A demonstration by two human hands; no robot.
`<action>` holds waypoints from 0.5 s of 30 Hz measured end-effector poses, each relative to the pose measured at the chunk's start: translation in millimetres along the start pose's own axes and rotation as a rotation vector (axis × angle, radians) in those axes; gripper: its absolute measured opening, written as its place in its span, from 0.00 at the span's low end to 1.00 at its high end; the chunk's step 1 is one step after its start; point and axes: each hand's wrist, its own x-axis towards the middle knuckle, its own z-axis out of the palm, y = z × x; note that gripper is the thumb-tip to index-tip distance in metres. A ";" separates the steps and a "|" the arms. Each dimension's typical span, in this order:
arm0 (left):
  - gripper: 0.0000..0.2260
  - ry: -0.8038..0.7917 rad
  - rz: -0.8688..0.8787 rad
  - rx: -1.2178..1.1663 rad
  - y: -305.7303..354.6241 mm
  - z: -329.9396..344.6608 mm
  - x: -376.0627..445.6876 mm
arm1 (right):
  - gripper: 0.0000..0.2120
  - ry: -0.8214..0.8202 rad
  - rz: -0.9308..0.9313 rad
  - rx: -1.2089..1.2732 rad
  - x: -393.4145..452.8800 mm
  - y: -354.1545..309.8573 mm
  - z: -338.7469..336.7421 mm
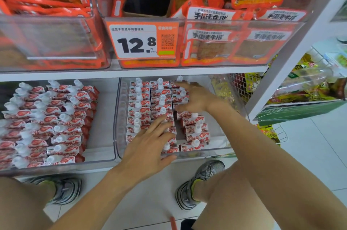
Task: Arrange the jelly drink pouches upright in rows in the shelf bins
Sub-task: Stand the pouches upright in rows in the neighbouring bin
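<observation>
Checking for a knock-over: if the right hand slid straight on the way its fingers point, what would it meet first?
Probably the white-capped pouches at the back of the clear bin: the right hand points up-left across that row. Depth is unclear.

Two clear bins are seen on the lower shelf (105,75). In the right bin (117,117), red and white jelly drink pouches (139,106) are set upright in rows, white caps up. The left hand (150,143) is laid with straight fingers on the pouches near the bin's front edge. The right hand (191,98) is spread over the rows toward the back right corner. The left bin (105,160) is filled with leaning pouches (56,117). Above, orange snack packs (210,41) and a price tag (142,41) reading 12.8 are shown.
</observation>
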 end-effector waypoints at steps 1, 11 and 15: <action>0.24 -0.004 -0.002 0.000 0.0 0.1 0.0 | 0.44 -0.010 0.000 0.001 10.0 -1.7 4.4; 0.24 -0.015 -0.012 -0.022 -2.8 3.3 -0.4 | 0.41 -0.016 0.087 -0.018 21.3 14.4 3.1; 0.24 -0.023 -0.019 -0.005 -2.2 3.1 0.8 | 0.43 -0.010 0.088 -0.039 22.8 4.8 -13.4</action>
